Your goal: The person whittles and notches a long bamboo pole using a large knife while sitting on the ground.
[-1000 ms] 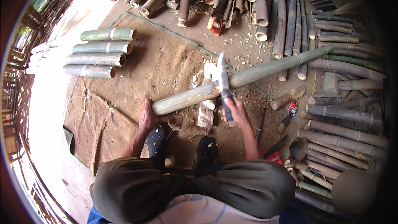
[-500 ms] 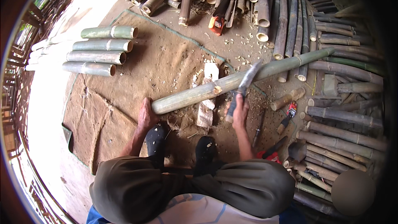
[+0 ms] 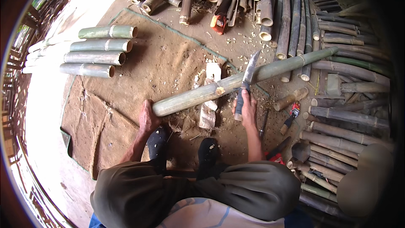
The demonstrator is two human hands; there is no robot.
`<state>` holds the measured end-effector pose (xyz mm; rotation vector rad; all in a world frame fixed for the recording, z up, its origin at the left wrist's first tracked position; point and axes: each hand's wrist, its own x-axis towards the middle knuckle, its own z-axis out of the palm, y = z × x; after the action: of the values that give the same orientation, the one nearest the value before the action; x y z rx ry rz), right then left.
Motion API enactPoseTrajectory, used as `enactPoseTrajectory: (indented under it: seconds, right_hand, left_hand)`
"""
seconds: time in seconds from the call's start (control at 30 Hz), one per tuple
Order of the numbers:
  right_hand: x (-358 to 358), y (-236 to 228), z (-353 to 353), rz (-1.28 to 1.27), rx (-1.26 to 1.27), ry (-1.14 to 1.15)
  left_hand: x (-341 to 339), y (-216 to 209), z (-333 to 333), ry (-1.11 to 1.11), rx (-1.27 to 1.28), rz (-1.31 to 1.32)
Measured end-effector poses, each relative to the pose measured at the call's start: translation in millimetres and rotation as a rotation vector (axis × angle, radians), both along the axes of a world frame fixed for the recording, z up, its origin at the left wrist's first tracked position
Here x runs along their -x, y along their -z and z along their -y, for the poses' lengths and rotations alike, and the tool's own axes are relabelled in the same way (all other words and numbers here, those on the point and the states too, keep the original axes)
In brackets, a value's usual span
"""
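Note:
A long pale-green bamboo pole (image 3: pixel 185 101) slants from my left knee side up to the far right. My left hand (image 3: pixel 148 117) is closed round its thick near end, the fingers partly hidden behind it. A notched wooden block (image 3: pixel 207 117) lies under the pole's middle, and a small chipped spot shows on the pole above it. My right hand (image 3: pixel 247 107) grips the dark wrapped handle of a machete (image 3: pixel 252 65). Its blade points up and away, crossing in front of the pole; whether it touches the bamboo I cannot tell.
Cut green bamboo lengths (image 3: pixel 101 45) lie at the left, on and beside a brown mat (image 3: pixel 105 105). Many poles (image 3: pixel 284 25) fill the back and right. An orange-handled tool (image 3: pixel 218 24), a red-and-black tool (image 3: pixel 294 110) and a short bamboo piece (image 3: pixel 291 98) lie around. Chips litter the ground.
The machete has turned more upright, its tip rising and shifting left, with my right hand slightly lower and farther right. The pole and my left hand keep their place apart from a small view shift.

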<state>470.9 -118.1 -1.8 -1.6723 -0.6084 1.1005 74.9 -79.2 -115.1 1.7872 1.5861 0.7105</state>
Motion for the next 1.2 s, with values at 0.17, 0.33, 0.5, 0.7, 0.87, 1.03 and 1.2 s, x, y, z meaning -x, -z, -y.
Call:
enactPoseTrajectory:
  seconds: [0.17, 0.33, 0.5, 0.7, 0.87, 1.03, 1.2]
  right_hand:
    - [51.1, -17.9, 0.1, 0.033, 0.329, -0.990]
    - [56.2, -30.7, 22.3, -0.101, -0.092, -0.437]
    - [12.1, -20.5, 48.6, -0.119, -0.087, -0.107]
    - [16.5, 5.8, 46.2, -0.103, 0.069, -0.257]
    - [-5.9, 1.9, 21.6, -0.054, -0.086, -0.043]
    - [0.2, 19.5, 22.0, -0.072, 0.121, -0.423]
    - [-18.7, -5.2, 11.0, -0.061, -0.070, -0.109]
  left_hand:
    - [4.4, -6.7, -1.3, 0.009, -0.011, -0.041]
    - [17.7, -24.4, -9.5, 0.171, 0.238, -0.124]
    - [9.5, -45.8, -25.7, 0.348, 0.459, -0.084]
    - [10.2, -26.4, -33.9, 0.398, 0.429, -0.117]
    - [10.1, -23.2, -33.6, 0.411, 0.449, -0.096]
    - [6.4, -26.6, -32.0, 0.423, 0.454, -0.098]
    - [6.4, -27.8, -32.4, 0.405, 0.478, -0.107]
